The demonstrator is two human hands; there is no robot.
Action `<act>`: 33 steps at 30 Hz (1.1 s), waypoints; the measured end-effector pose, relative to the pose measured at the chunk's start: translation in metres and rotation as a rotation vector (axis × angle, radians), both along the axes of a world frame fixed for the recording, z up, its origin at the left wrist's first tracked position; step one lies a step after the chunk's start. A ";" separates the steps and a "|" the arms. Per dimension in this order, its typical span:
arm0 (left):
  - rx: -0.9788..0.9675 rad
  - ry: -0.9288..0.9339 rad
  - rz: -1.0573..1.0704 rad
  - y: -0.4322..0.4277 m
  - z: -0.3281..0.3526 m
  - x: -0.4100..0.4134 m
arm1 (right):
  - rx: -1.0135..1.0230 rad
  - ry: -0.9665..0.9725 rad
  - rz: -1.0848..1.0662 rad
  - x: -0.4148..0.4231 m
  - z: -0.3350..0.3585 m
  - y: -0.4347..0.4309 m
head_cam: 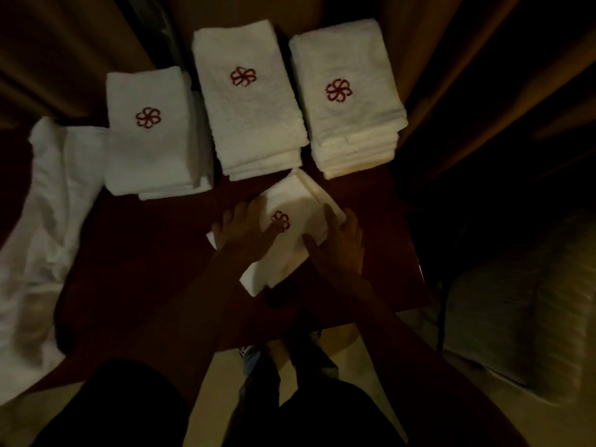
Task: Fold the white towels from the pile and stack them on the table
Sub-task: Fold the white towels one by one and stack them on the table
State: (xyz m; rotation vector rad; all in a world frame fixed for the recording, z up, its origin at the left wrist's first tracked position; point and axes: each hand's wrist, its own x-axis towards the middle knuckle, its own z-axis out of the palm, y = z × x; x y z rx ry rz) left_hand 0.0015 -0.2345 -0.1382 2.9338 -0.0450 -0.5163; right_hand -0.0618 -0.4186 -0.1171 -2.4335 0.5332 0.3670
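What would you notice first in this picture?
Three neat stacks of white towels, left stack, middle stack and right stack, each with a red flower mark on top, stand in a row at the far side of the dark table. Nearer, the left hand and right hand rest on one more folded towel, and a rumpled white pile lies at the left.

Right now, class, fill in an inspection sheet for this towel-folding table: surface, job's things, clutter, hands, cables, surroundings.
Surface: dark red table, dimly lit.
Job's things: folded towels in a left stack, middle stack and right stack at the back; loose towel pile at left; one towel in front.
Clutter: nothing seen.
Hands: left hand flat on the towel; right hand rests on its right edge.
Cables: nothing seen.
Surroundings: curtain behind; pale cushion at right.
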 end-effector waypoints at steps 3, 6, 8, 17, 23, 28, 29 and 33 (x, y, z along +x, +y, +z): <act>-0.014 0.122 0.114 0.004 0.007 -0.005 | 0.040 0.034 -0.174 -0.014 -0.007 0.017; -0.010 0.195 0.186 0.012 0.010 -0.013 | 0.265 0.138 -0.277 -0.021 -0.015 0.035; -0.054 0.260 0.233 0.019 0.008 -0.021 | 0.352 0.181 -0.297 -0.025 -0.009 0.044; -0.492 0.362 0.389 0.069 0.019 -0.038 | 0.500 0.000 -0.326 -0.043 0.003 0.078; -0.656 0.310 0.478 0.094 0.020 -0.054 | 0.533 -0.039 -0.314 -0.053 0.006 0.104; -0.729 0.256 0.484 0.112 0.024 -0.062 | 0.544 -0.092 -0.327 -0.054 0.013 0.120; -0.746 0.231 0.473 0.115 0.027 -0.061 | 0.545 -0.112 -0.323 -0.053 0.017 0.123; -0.806 0.164 0.464 0.129 0.042 -0.055 | 0.570 -0.228 -0.318 -0.049 0.034 0.134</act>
